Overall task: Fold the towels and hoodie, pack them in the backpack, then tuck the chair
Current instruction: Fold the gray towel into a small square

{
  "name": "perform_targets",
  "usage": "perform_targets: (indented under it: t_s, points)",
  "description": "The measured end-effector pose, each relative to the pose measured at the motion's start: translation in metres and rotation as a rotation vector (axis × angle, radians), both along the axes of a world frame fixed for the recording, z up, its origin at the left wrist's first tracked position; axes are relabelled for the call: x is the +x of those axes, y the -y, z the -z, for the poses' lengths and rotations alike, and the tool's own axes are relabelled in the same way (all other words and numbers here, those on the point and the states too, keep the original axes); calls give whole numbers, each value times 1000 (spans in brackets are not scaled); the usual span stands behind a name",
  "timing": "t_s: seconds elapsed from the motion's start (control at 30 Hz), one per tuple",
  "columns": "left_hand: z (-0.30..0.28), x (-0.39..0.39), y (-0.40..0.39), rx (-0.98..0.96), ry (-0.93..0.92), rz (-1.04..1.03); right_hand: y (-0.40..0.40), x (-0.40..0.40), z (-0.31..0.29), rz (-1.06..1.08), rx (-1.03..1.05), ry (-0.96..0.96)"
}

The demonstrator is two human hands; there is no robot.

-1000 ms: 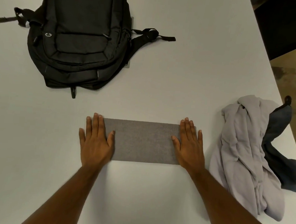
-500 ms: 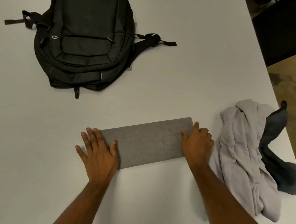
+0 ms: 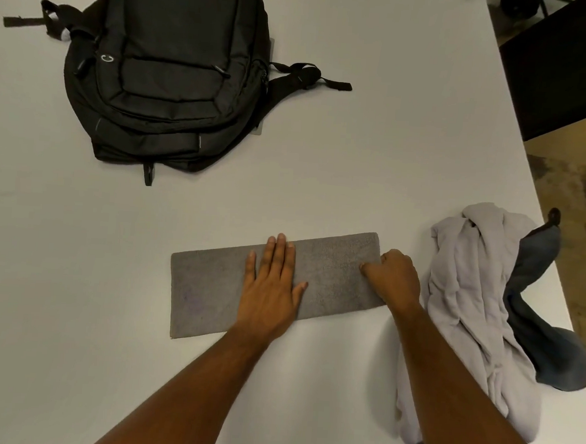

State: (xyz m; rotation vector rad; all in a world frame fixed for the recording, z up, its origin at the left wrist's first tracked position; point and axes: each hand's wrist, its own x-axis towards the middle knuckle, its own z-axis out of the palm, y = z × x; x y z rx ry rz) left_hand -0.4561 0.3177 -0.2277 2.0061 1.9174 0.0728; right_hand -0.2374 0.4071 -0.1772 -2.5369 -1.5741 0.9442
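Since a moment ago the left hand (image 3: 271,285) has slid from the grey towel's (image 3: 211,295) left end to its middle, fingers flat, pinning the strip to the bench (image 3: 374,158). Right hand (image 3: 392,279) fingers curl round the right end, probably to fold it leftward; the backpack (image 3: 167,73) waits far left.

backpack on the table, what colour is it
Black, as the head view shows the backpack.
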Motion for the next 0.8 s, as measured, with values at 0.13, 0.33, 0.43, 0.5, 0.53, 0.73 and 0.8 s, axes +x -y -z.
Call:
perform_targets:
  t_s: [0.13, 0.33, 0.43, 0.5, 0.53, 0.73, 0.8]
  points:
    - [1, -10, -1, -12, 100, 17, 17, -14, -23, 13, 148, -62]
    - [-11, -44, 5, 122, 188, -171, 63, -82, -58, -138, 488, -95]
    - [-7, -75, 17, 142, 169, -314, 83, -121, -48, -278, 563, -119]
    - [-1, -93, 26, 142, 133, -365, 93, -142, -32, -389, 546, -104]
    - [2, -100, 30, 139, 121, -380, 96, -150, -23, -418, 528, -104]
    - [13, -116, 42, 135, 114, -372, 101, -171, 9, -514, 481, -133]
    - [15, -117, 42, 138, 119, -368, 97, -174, 14, -518, 470, -150]
